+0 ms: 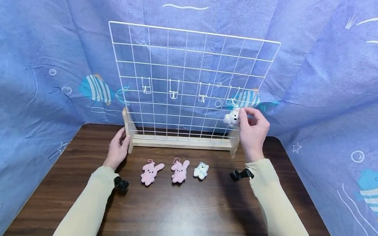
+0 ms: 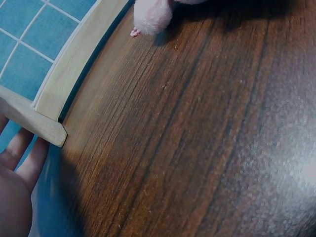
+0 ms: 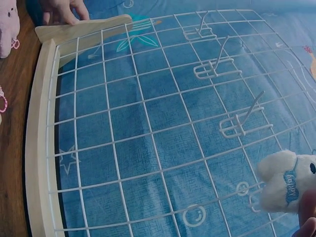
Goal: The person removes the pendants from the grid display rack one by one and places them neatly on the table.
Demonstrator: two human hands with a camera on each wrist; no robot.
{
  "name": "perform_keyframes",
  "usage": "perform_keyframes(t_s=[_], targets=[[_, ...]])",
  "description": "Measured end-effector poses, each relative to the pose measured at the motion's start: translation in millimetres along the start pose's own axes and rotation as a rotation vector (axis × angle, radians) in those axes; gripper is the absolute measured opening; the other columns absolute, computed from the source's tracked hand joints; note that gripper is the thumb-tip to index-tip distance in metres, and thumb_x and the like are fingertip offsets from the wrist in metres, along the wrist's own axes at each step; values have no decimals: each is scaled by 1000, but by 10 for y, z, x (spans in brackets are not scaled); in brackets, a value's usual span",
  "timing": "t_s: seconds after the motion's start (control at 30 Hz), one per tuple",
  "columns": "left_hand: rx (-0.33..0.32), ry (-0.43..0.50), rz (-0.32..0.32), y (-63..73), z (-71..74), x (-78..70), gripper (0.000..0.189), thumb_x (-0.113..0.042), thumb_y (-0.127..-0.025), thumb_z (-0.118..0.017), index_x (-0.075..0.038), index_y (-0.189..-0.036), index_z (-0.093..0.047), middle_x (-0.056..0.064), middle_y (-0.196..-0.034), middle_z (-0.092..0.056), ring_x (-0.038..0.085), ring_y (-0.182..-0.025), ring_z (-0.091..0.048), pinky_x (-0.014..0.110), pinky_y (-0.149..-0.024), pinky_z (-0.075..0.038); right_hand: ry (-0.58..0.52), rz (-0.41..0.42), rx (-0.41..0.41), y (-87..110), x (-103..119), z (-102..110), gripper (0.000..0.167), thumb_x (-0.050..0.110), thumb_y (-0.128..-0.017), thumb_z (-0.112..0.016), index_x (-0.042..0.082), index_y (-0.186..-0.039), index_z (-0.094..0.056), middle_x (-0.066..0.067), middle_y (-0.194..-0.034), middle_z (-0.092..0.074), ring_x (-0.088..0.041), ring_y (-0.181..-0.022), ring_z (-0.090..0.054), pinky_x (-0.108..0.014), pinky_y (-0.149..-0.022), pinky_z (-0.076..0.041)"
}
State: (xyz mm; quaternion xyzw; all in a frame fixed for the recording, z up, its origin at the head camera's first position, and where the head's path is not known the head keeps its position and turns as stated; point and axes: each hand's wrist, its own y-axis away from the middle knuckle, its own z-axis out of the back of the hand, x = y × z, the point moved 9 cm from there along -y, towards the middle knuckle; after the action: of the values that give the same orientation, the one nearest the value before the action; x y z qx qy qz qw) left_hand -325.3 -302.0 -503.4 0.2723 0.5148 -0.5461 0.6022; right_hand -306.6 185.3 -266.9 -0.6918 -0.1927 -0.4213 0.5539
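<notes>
My right hand pinches a small white plush charm at the right side of a white wire grid rack. Its loop overlaps the rightmost hook in the head view; I cannot tell whether it hangs there. Blue lettered cloth shows on the plush in the right wrist view. My left hand touches the outer side of the rack's left wooden foot, its fingers partly hidden behind the wood in the left wrist view.
Three more plush charms lie before the rack: a pink one, another pink one and a white one. Further hooks sit on the grid, including a left one. Behind the brown table hangs a blue cloth.
</notes>
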Motion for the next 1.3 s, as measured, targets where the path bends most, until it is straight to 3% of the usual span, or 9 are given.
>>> perform_keyframes(t_s=[0.23,0.37,0.53,0.73,0.97,1.3], targets=[[-13,-6,-13,-14,0,2,49,-15,-113,-49,-5,-160,-42,28,-142,-60,36,-120,-62,6,-84,-44,32,-19,52,125,-59,30,12,-1,-97,-70,-12,-100,-74,1,-80,-69,-4,-57,-59,-15,-53,-45],[-19,-17,-28,-10,4,-5,49,-16,-113,-49,-5,-159,-43,28,-140,-61,31,-116,-63,6,-83,-45,79,-25,101,227,-137,42,10,-2,-96,-71,-11,-99,-75,-10,-78,-70,-3,-59,-57,-14,-54,-44],[-27,-16,-45,-9,6,-13,48,-16,-112,-49,-3,-159,-44,30,-138,-61,29,-112,-64,6,-82,-45,155,-47,200,382,-286,46,9,-3,-96,-71,-10,-97,-76,-26,-76,-67,-3,-59,-52,-16,-55,-41],[-24,7,-54,-13,-2,-23,48,-13,-112,-50,-2,-159,-43,29,-140,-61,37,-117,-63,5,-83,-44,226,-151,352,572,-545,45,11,0,-98,-70,-9,-97,-76,-26,-79,-69,-5,-61,-52,-17,-54,-41],[-17,-18,-40,7,-2,-21,49,-15,-112,-49,-5,-160,-43,26,-141,-61,32,-116,-62,5,-83,-44,306,-256,456,828,-1308,118,11,10,-98,-74,0,-97,-79,-13,-81,-73,-7,-65,-57,-20,-59,-46],[-17,-30,-36,-4,-4,-30,49,-16,-113,-49,-4,-159,-42,27,-141,-61,33,-118,-62,6,-84,-42,393,-345,714,1206,-1826,125,7,8,-95,-74,5,-92,-79,1,-73,-67,-12,-67,-57,-26,-61,-47]])
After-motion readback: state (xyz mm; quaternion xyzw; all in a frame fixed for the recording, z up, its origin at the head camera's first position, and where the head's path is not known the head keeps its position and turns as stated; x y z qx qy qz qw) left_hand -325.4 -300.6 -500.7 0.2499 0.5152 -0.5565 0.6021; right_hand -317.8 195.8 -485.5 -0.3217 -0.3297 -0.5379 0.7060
